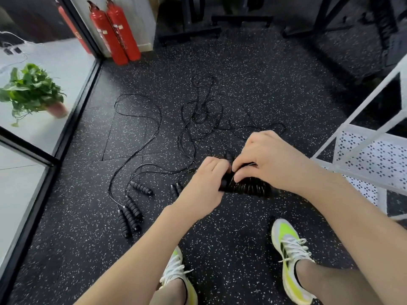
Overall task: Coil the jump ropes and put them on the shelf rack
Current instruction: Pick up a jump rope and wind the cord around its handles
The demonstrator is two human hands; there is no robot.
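My left hand (204, 183) grips the rope handles (244, 186), right hand (264, 161) pinches cord onto them — dead center. Loose ropes (198, 119) sprawl at 12 o'clock, rack (370, 150) at 3. My worry: that tangle snags and yanks the wraps loose.

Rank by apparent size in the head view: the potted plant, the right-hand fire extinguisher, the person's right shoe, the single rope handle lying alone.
1. Fire extinguisher and potted plant: alike, unranked.
3. Right shoe, enlarged by nearness.
4. Lone rope handle.
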